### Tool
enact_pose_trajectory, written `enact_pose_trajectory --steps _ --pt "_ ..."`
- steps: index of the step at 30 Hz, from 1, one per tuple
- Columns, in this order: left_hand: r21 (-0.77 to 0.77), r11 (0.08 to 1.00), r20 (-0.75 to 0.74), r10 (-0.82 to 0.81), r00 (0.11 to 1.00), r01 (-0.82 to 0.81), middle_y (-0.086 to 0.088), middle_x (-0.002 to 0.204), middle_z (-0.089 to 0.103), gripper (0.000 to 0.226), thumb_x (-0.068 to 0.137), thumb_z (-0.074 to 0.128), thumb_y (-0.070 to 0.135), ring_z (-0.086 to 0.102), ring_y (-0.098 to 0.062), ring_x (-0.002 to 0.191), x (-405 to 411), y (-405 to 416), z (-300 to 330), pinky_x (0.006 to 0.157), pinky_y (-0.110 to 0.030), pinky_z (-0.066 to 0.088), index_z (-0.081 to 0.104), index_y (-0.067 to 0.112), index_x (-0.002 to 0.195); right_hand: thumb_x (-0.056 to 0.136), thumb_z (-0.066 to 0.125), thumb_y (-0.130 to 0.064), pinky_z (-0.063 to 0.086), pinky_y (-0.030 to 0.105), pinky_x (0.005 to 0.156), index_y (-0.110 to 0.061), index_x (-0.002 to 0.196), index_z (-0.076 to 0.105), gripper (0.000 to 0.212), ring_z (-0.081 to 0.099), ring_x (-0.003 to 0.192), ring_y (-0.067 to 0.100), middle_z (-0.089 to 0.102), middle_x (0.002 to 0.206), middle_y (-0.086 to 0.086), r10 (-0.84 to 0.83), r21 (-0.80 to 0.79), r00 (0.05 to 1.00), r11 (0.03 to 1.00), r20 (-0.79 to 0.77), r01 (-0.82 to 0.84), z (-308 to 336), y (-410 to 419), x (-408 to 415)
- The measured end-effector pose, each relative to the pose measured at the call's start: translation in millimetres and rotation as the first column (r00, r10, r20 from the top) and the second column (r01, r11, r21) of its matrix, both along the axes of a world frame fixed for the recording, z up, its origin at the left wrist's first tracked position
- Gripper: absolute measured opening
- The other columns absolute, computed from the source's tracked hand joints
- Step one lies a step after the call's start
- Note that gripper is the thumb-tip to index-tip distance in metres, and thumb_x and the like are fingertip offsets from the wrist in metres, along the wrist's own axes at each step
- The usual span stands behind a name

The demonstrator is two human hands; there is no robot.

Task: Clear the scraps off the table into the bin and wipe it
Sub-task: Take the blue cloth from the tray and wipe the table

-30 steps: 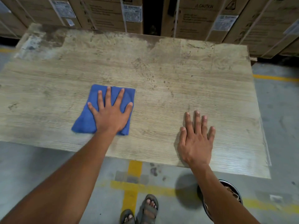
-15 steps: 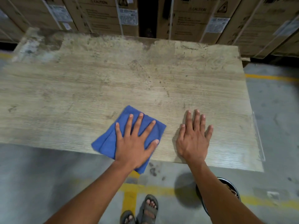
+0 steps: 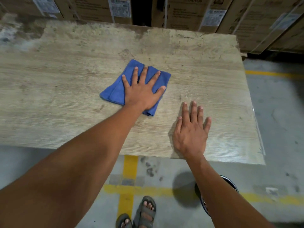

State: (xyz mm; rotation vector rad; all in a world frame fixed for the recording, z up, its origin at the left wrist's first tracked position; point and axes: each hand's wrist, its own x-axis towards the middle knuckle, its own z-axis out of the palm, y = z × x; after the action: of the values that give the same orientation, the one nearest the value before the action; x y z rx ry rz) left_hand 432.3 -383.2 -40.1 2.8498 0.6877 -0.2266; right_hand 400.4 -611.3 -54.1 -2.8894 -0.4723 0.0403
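On the desk point(image 3: 65, 96), roughly mid-surface, the folded blue cloth point(image 3: 115, 92) sits under the left hand point(image 3: 141, 94), fingers spread flat and pressing it down, not curled around it. The right hand point(image 3: 191, 130) is also flat and open, palm on the desk just to the right of the cloth and nearer the front edge, looks like it's bracing. Main risk imo: with only a flat palm on it, the cloth could bunch up or slip out on the rough patches, and a wide swipe to the right would run into that braced hand. No scraps visible on top that I can make out, just stains and worn marks, so wiping seems like what's left. The bin point(image 3: 230, 183) is on the floor below the cloth's side of the desk, mostly hidden behind the right forearm. Cardboard boxes point(image 3: 185, 14) are stacked right behind the desk's far edge, sandalled feet point(image 3: 144, 211) below.
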Motion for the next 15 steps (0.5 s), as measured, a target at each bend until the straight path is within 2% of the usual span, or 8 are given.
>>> enact_pose_trajectory --steps 4,7,9,12,15 --pt "0.051 0.995 0.06 -0.083 0.995 0.08 0.008 0.185 -0.005 0.077 0.101 0.015 0.086 -0.009 -0.029 0.17 -86 -56 -9 0.127 -0.075 0.001 0.0 0.057 0.17 0.114 0.025 -0.044 0.026 0.058 0.125 -0.029 0.171 0.032 0.06 0.026 0.165 0.032 0.026 0.18 0.005 0.041 -0.004 0.999 0.999 0.013 -0.041 6 -6 4" --pt "0.088 0.991 0.074 -0.111 0.991 0.104 0.004 0.185 0.001 0.077 0.102 0.022 0.084 -0.002 -0.033 0.17 -146 -100 -12 0.127 -0.076 0.007 0.01 0.053 0.172 0.114 0.029 -0.045 0.033 0.053 0.115 -0.032 0.169 0.038 0.057 0.037 0.158 0.031 0.032 0.178 0.001 0.182 -0.032 0.983 0.983 -0.001 -0.182 12 -34 21" --pt "0.09 0.99 0.067 -0.118 0.991 0.112 0.003 0.185 0.001 0.076 0.103 0.019 0.083 -0.001 -0.035 0.17 -159 -113 -11 0.126 -0.077 0.007 0.011 0.052 0.172 0.115 0.026 -0.045 0.031 0.055 0.119 -0.034 0.171 0.032 0.058 0.034 0.16 0.029 0.025 0.181 -0.003 0.262 -0.077 0.965 0.962 0.014 -0.26 12 -50 26" --pt "0.093 0.99 0.07 -0.116 0.991 0.109 0.003 0.185 0.0 0.076 0.102 0.016 0.085 -0.003 -0.035 0.17 -138 -112 -8 0.125 -0.078 0.004 0.008 0.054 0.171 0.114 0.018 -0.047 0.014 0.059 0.132 -0.039 0.174 0.017 0.06 0.016 0.168 0.026 0.012 0.183 -0.006 0.184 -0.065 0.983 0.981 -0.007 -0.184 8 -51 27" --pt "0.067 0.996 0.082 -0.065 0.995 0.059 0.006 0.185 0.001 0.077 0.1 0.015 0.087 -0.005 -0.034 0.17 -77 -99 -9 0.125 -0.079 0.0 0.008 0.057 0.17 0.114 0.016 -0.049 0.004 0.061 0.135 -0.041 0.174 0.006 0.061 0.001 0.17 0.022 0.001 0.184 -0.007 0.125 -0.042 0.991 0.991 -0.042 -0.127 3 -47 29"
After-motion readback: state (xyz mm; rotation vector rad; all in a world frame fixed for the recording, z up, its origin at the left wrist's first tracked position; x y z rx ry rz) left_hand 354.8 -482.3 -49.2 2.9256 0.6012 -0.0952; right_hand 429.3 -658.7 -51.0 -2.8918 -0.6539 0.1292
